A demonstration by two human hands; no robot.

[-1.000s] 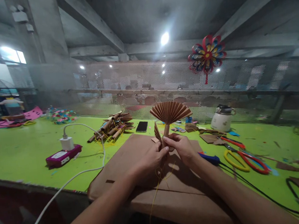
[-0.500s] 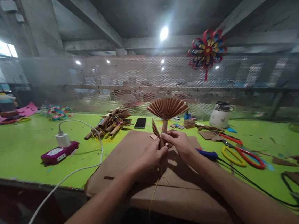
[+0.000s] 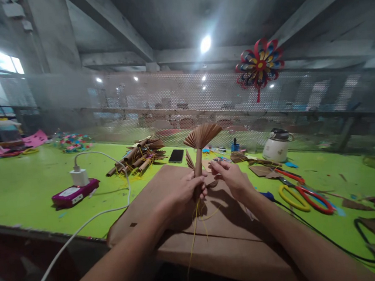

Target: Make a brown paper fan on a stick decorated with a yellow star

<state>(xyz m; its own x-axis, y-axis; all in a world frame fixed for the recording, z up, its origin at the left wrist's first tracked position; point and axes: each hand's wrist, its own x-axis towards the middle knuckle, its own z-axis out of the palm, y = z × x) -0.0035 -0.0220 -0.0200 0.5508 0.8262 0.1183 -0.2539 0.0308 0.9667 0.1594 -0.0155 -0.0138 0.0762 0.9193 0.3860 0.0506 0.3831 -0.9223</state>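
My left hand [image 3: 191, 187] is wrapped round the rolled stem of a pleated brown paper fan [image 3: 200, 136], which stands nearly upright, its top spread out. A smaller folded piece [image 3: 189, 160] sticks up at the stem's left side. Yellow string [image 3: 195, 227] hangs below that hand. To the right, apart from the stem, my right hand [image 3: 228, 175] has its thumb and fingers pinched together; I cannot make out what, if anything, is between them. Under both hands lies a brown paper-covered board [image 3: 148, 211].
Brown paper rolls [image 3: 136, 156] with yellow string lie in a pile behind, beside a phone [image 3: 176, 156]. A purple power strip [image 3: 75, 193] with a white cable is on the left. Rightward are scissors [image 3: 302, 198], a blue-handled corded tool [image 3: 267, 196] and a white flask [image 3: 276, 146].
My right hand has come off the stem and moved a little right. My left hand now holds the fan alone, and the fan has turned and shifted slightly left.
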